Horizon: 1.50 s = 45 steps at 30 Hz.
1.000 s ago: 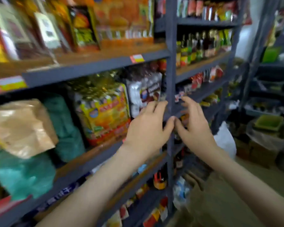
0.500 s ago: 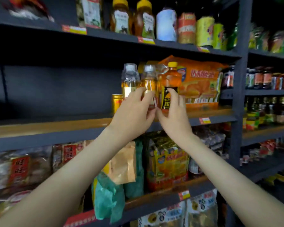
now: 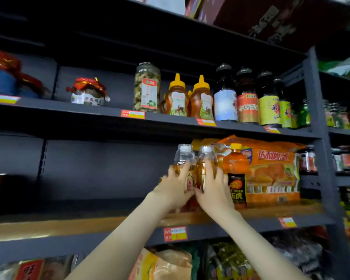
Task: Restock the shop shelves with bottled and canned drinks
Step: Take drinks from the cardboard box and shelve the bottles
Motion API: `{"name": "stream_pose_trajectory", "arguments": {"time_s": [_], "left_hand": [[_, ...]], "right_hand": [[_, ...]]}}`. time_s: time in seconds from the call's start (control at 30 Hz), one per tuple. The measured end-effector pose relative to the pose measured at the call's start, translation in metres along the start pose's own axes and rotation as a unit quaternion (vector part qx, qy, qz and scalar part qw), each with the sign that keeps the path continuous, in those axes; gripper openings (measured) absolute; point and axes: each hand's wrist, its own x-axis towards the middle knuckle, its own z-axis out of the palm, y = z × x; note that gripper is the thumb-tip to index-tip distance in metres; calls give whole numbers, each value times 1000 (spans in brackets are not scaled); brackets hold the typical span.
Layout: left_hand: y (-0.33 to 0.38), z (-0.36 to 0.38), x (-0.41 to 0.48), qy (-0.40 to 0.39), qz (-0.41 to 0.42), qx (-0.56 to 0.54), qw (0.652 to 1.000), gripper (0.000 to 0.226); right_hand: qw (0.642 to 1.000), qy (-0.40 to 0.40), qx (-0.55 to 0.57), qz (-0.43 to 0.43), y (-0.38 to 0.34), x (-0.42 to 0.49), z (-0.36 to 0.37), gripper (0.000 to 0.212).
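Gripping two bottles (image 3: pixel 185 157): left hand (image 3: pixel 175 191), right hand (image 3: pixel 214 190), one each.

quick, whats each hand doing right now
left hand: closed, holding the left bottle of amber drink, which has a white cap
right hand: closed, holding the right bottle just beside it
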Motion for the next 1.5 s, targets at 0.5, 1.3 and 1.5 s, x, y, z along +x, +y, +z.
{"name": "stream_pose_trajectory", "arguments": {"time_s": [0.5, 1.3, 1.5], "left_hand": [[12, 20, 14, 110, -45, -84, 989, 101], [11, 11, -47, 420, 72, -124, 896, 102], [22, 8, -54, 479, 128, -147, 856, 102]], "right_hand": [[998, -58, -32, 13, 3, 18, 11, 102], [971, 138, 137, -138, -12, -26, -3, 112], [925, 279, 140, -217, -10, -36, -21, 114]]}}
